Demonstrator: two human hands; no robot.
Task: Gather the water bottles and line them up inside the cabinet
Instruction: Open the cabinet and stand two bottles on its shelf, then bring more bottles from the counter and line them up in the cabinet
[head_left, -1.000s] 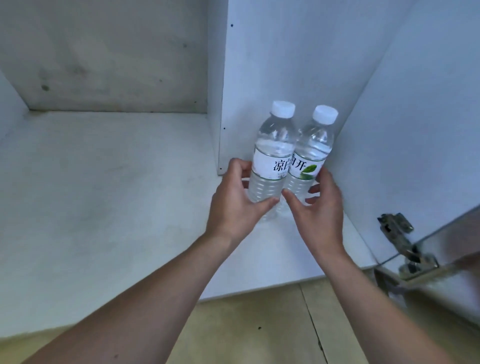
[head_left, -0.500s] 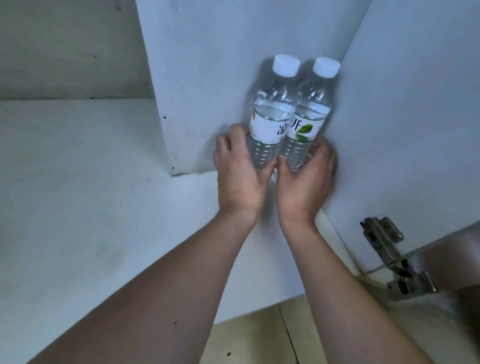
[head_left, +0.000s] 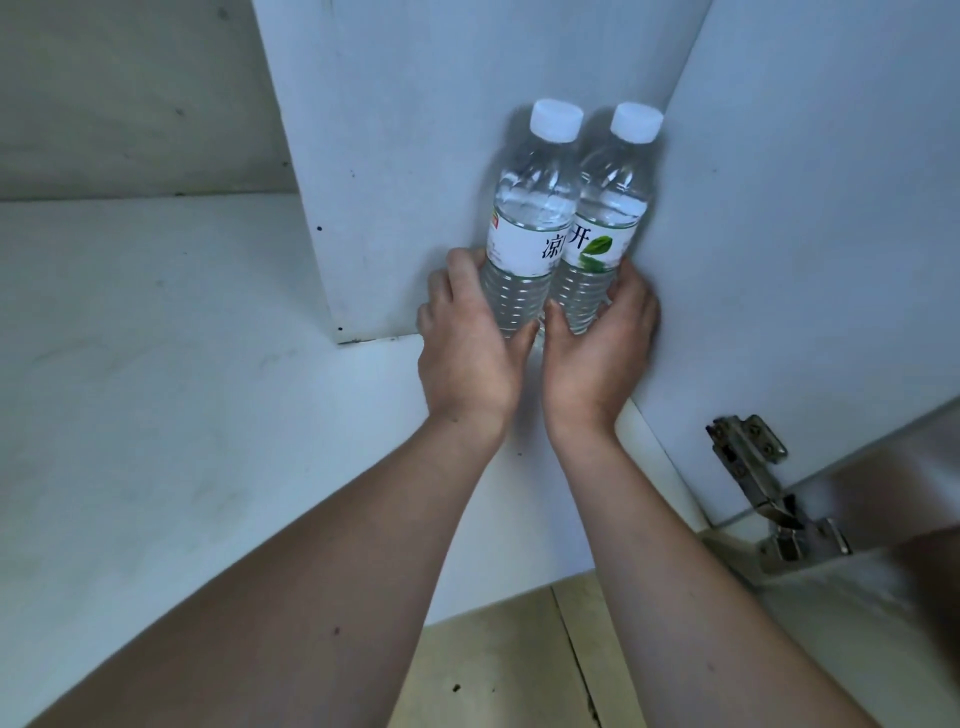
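Two clear water bottles are held upright and pressed side by side, touching each other, in the narrow right-hand bay of the white cabinet (head_left: 156, 364), between the vertical divider panel (head_left: 395, 171) and the right side wall (head_left: 810, 234). The left bottle (head_left: 530, 218) is gripped around its ribbed lower body by the left hand (head_left: 467, 348), fingers wrapped on the side nearest the divider panel. The right bottle (head_left: 608, 208), with a green leaf on its label, is clasped low by the right hand (head_left: 602, 353), on the side away from the divider panel. Both white caps are on. A metal hinge (head_left: 763, 483) is fixed to the side wall, nearer the front edge than the divider panel.
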